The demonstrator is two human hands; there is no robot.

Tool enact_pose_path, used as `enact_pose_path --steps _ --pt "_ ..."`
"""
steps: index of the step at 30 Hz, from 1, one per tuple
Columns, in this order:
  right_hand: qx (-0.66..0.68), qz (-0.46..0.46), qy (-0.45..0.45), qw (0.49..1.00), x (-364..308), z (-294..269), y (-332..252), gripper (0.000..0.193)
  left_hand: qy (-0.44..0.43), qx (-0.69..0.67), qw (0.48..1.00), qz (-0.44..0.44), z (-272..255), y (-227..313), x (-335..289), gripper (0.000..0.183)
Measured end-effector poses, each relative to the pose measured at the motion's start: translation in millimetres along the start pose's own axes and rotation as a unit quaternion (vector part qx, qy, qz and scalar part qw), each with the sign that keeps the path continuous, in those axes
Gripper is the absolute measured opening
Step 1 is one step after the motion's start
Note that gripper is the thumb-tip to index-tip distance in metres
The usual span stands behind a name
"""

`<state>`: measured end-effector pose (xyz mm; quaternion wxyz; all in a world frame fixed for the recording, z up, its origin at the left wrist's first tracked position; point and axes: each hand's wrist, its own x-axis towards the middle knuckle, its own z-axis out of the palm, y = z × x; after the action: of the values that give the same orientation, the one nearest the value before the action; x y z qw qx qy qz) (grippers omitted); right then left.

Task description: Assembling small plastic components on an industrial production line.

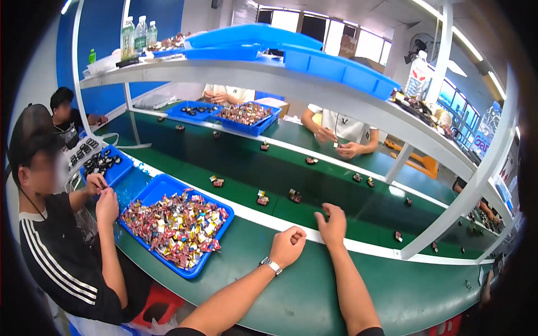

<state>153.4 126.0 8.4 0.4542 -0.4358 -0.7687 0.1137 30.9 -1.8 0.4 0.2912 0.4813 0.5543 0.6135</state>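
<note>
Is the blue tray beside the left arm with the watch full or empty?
Full: small red, yellow and white parts lie heaped across the blue tray, hiding most of its floor.

The long, green-topped bench (403, 285) carries shallow, rectangular blue plastic trays (226, 223) along both sides and small dark-red, white and yellow pieces (295, 196) scattered down its middle.
</note>
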Motion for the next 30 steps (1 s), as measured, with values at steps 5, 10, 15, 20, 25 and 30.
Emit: enact_pose_path --steps 5,10,15,20,25,30 --pt "-0.077 -0.002 -0.007 0.997 22 58 -10 0.061 0.004 -0.025 1.0 -0.006 -2 4 3 0.005" --pt "-0.029 0.093 -0.087 0.991 41 61 -4 0.063 -0.009 -0.02 1.0 -0.019 -2 -3 2 0.009" --pt "0.115 0.069 -0.012 0.991 2 34 -15 0.059 0.023 -0.058 0.998 0.008 -4 -22 6 0.008" --pt "0.125 0.017 -0.058 0.99 -66 -43 -34 0.06 -0.001 -0.144 0.989 -0.034 -12 -19 9 0.009" --pt "0.116 -0.025 -0.091 0.989 -94 -94 -33 0.063 -0.06 -0.159 0.984 -0.058 -16 -3 9 0.011" --pt "0.137 -0.042 -0.145 0.979 -93 -103 -41 0.059 -0.339 -0.16 0.916 -0.141 -20 11 6 0.029"
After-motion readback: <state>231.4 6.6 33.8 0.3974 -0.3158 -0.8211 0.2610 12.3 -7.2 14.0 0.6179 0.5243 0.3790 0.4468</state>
